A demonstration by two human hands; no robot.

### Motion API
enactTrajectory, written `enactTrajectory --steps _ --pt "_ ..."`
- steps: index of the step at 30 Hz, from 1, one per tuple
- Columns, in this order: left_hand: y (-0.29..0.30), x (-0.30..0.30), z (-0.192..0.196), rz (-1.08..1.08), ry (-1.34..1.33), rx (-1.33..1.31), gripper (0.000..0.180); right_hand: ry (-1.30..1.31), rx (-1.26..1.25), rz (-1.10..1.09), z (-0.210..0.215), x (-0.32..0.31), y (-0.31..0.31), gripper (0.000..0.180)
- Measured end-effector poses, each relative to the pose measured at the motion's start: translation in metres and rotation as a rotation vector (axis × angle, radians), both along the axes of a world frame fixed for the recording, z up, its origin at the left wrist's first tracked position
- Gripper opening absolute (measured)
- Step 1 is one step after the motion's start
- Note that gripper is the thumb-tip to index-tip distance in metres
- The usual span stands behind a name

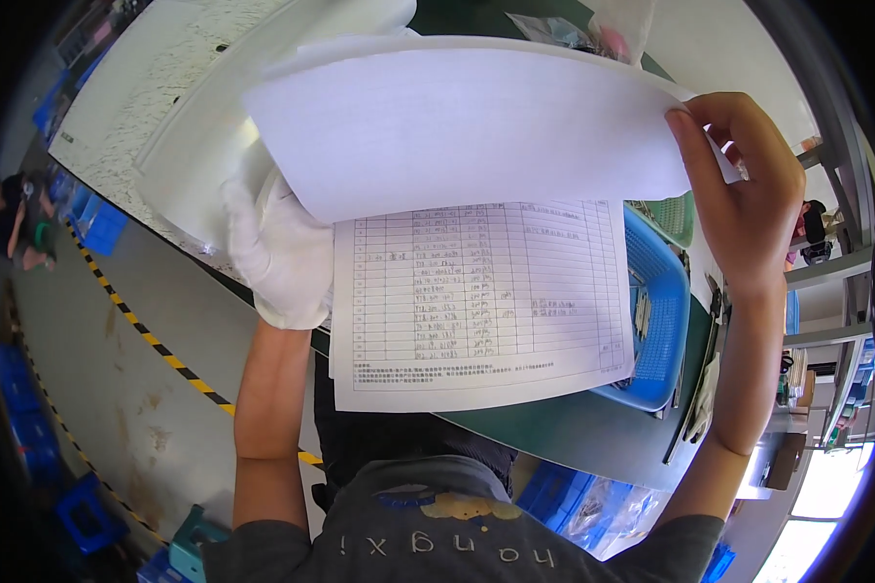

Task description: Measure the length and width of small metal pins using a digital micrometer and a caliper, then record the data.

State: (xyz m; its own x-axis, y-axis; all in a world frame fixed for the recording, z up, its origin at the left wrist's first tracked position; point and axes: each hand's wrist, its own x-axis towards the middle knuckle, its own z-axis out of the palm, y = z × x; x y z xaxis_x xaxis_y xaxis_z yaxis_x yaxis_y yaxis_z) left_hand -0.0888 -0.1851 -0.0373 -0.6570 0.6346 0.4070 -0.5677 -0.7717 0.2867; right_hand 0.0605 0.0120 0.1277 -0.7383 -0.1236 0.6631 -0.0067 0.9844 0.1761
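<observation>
My left hand, in a white glove, grips the left side of a stack of papers. The page facing me is a printed form, a table with handwritten entries in several rows. Bare and pinching with thumb and fingers, my right hand has hold of the right corner of a white sheet. That sheet is lifted and curls back over the top of the form, its near face looking blank. Behind my gloved hand, a translucent plastic cover bends away to the upper left.
Right of the papers, a blue basket with small parts and a green basket stand on the dark green table. Tools lie near the table's right edge. Blue bins and striped tape mark the floor at left, where another person appears.
</observation>
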Motion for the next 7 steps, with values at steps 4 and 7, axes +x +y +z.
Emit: enactTrajectory --steps 4,7 --pt "-0.0007 -0.0016 -0.0074 0.489 0.269 -0.401 0.063 0.022 -0.039 -0.03 -0.0027 -0.0038 -0.0034 0.006" --pt "0.0009 -0.0043 0.0009 0.385 0.295 -0.912 0.078 0.134 0.142 0.001 -0.0077 -0.0055 -0.0004 0.006"
